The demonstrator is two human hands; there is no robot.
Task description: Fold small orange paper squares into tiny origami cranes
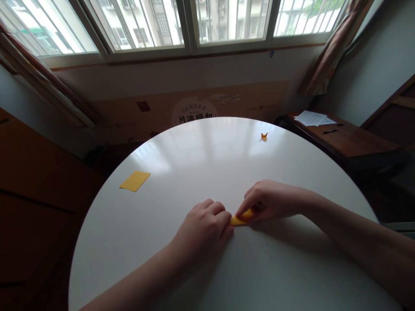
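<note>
A small folded piece of yellow paper (240,219) lies on the white round table (155,276) between my hands. My left hand (207,222) is closed at its left end, the fingers curled and the thumb low, covering that end. From the right, my right hand (267,201) pinches the other end, with the index finger pressing down on the paper's upper face. Part of the paper is hidden under the fingers of both hands.
A flat yellow paper sheet (135,181) rests on the table's left side. Near the far edge stands a small orange-yellow origami figure (264,137). A wooden side table (363,140) with white papers (311,118) is at the right, below the window and curtain (333,47).
</note>
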